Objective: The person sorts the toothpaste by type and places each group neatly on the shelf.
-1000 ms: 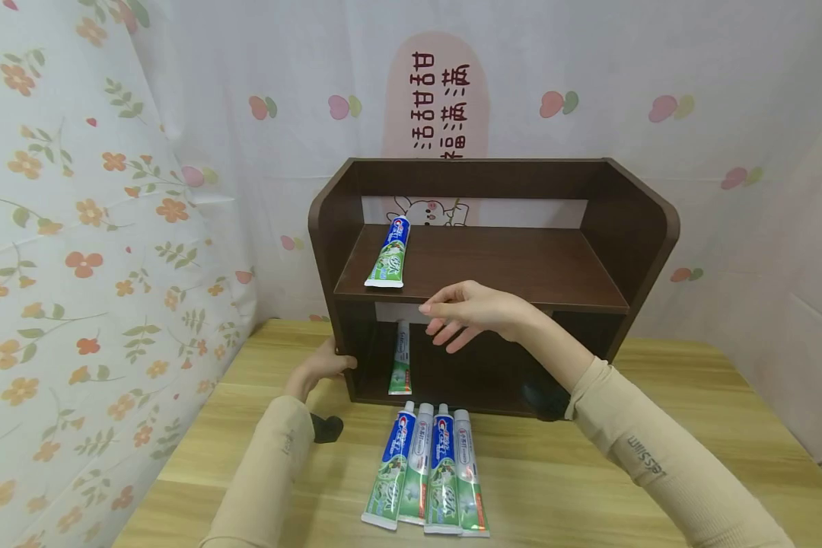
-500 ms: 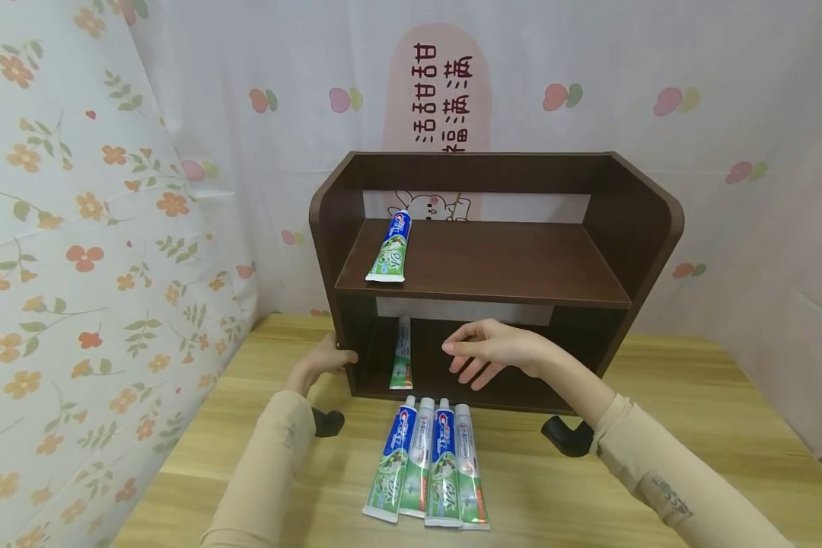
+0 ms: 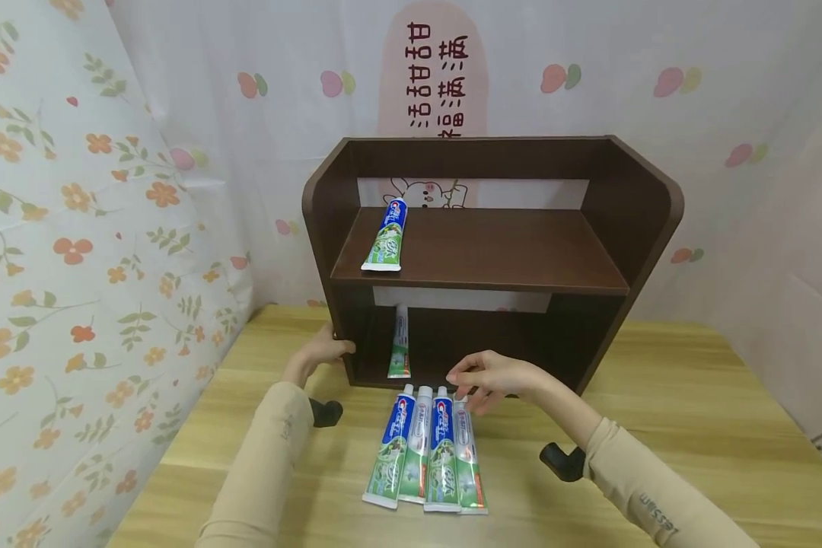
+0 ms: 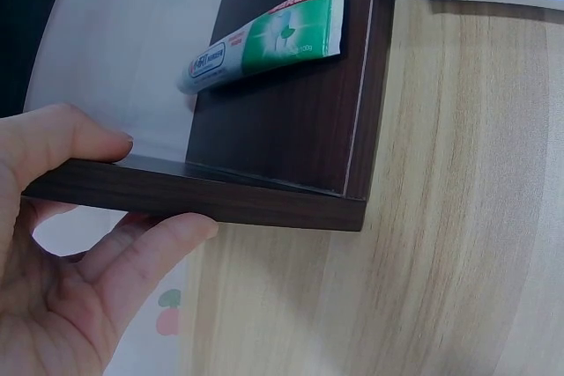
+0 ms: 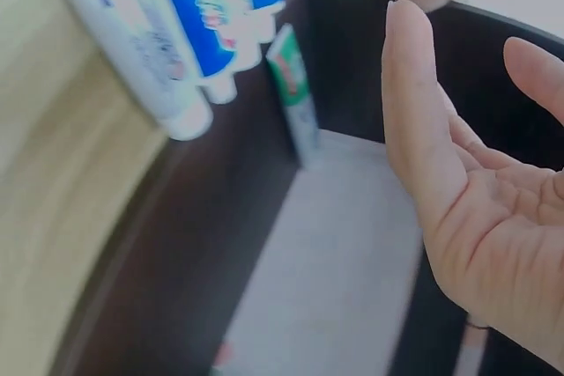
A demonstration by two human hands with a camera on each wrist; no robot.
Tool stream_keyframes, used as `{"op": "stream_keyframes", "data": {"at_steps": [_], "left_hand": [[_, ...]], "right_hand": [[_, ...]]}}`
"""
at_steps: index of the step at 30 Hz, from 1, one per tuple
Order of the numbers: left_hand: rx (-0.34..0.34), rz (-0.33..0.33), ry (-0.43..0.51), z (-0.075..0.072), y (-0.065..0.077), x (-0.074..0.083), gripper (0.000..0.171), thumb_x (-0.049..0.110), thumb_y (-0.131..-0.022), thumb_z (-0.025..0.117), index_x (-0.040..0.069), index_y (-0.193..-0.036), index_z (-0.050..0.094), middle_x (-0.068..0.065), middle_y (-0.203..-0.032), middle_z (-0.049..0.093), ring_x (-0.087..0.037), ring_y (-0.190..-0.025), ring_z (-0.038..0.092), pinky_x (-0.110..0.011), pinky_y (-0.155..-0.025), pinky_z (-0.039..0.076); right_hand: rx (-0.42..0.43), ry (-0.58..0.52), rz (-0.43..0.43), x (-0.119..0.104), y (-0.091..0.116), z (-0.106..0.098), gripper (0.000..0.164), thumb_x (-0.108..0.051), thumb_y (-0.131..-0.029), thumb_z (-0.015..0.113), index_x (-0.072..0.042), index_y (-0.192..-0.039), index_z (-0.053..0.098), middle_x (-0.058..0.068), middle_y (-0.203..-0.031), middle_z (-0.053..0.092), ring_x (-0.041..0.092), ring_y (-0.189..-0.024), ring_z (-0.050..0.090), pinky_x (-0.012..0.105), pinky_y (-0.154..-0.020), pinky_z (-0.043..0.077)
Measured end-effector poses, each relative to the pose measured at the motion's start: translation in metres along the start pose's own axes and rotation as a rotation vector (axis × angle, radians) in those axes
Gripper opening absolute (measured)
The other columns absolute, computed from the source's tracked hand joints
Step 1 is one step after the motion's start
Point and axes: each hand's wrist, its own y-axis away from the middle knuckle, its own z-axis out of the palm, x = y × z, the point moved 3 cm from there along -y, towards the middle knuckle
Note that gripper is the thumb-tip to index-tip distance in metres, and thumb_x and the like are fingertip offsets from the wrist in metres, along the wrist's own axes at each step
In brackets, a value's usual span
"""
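My left hand (image 3: 323, 350) grips the left side panel of a dark brown two-tier shelf (image 3: 479, 247), with thumb and fingers on either side of the board (image 4: 211, 195) in the left wrist view. Over the cap end of the rightmost grey-and-green toothpaste tube (image 3: 469, 457) hovers my right hand (image 3: 489, 378), holding nothing, fingers loosely bent. That tube lies in a row on the table with another grey-and-green tube (image 3: 414, 449) and two blue-and-green toothpaste tubes (image 3: 390, 449). Inside the shelf, one blue-and-green tube (image 3: 386, 237) lies on the upper tier and one grey-and-green tube (image 3: 400, 346) on the lower.
The shelf stands on a light wooden table (image 3: 678, 426), its front edge just behind the tubes' caps. A flowered curtain (image 3: 75, 228) hangs at the left, and a printed white cloth (image 3: 281, 99) covers the back. Black wrist mounts (image 3: 563, 462) jut from both forearms.
My right hand has come down from in front of the shelf's middle to the caps of the tubes on the table. My left hand keeps its grip on the side panel; the view has tilted slightly down.
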Motion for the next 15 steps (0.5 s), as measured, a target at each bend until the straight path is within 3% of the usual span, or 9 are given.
{"op": "stream_keyframes", "data": {"at_steps": [5, 10, 15], "left_hand": [[0.001, -0.007, 0.002, -0.001, 0.001, 0.000, 0.068, 0.010, -0.085, 0.049, -0.003, -0.142, 0.013, -0.027, -0.142, 0.026, -0.041, -0.124, 0.040, -0.050, -0.098, 0.041], [-0.007, -0.004, -0.015, -0.001, -0.001, 0.002, 0.067, 0.010, -0.087, 0.047, -0.002, -0.143, 0.012, -0.027, -0.143, 0.025, -0.042, -0.126, 0.038, -0.051, -0.100, 0.039], [-0.023, 0.003, -0.020, -0.002, -0.003, 0.002, 0.066, 0.008, -0.088, 0.046, -0.001, -0.144, 0.011, -0.028, -0.144, 0.025, -0.043, -0.128, 0.036, -0.052, -0.100, 0.038]], "right_hand": [[0.006, -0.034, 0.021, 0.026, -0.006, 0.007, 0.042, -0.023, -0.092, 0.052, 0.008, -0.118, 0.050, 0.026, -0.101, 0.064, 0.019, -0.071, 0.066, 0.031, -0.063, 0.057], [0.022, -0.050, 0.072, 0.051, -0.011, 0.016, 0.036, -0.021, -0.089, 0.056, 0.006, -0.113, 0.052, 0.019, -0.091, 0.066, 0.012, -0.063, 0.062, 0.028, -0.060, 0.056], [0.076, -0.064, 0.157, 0.069, -0.013, 0.025, 0.039, -0.016, -0.085, 0.060, 0.007, -0.115, 0.050, 0.015, -0.089, 0.065, 0.014, -0.064, 0.062, 0.029, -0.059, 0.056]]}}
